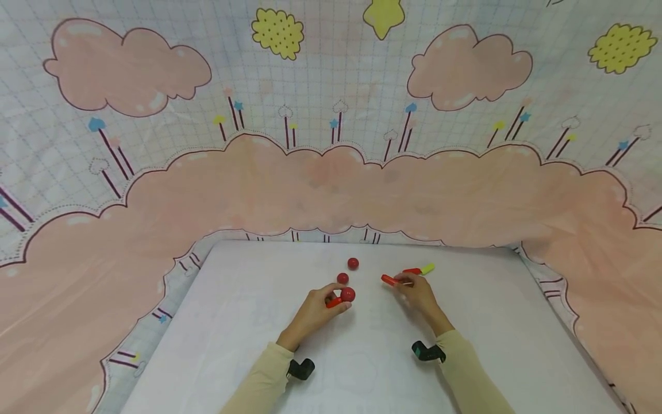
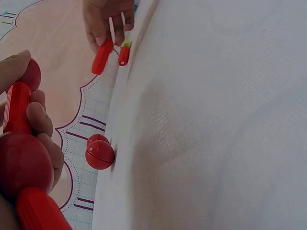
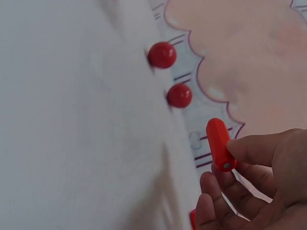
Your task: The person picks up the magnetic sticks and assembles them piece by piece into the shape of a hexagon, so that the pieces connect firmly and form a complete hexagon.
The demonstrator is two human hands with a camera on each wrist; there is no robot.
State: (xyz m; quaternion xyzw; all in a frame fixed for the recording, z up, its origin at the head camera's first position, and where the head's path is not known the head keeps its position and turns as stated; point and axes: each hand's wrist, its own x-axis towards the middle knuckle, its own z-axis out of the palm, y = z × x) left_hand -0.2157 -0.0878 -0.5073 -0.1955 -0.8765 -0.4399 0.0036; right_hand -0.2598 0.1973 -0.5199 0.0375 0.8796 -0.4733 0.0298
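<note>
My left hand grips red pieces; in the left wrist view a small red ball, a red stick, a larger red ball and another red stick lie in a row at its fingers. My right hand pinches a red stick between thumb and fingers, its rounded end pointing away. Thin pale strips show between those fingers; I cannot tell what they are. Beyond the right hand lies a red stick with a yellow-green end.
Two loose red balls, one farther back and one nearer, sit on the white table just beyond the left hand. A patterned cloth with pink clouds hangs behind the table and around its sides.
</note>
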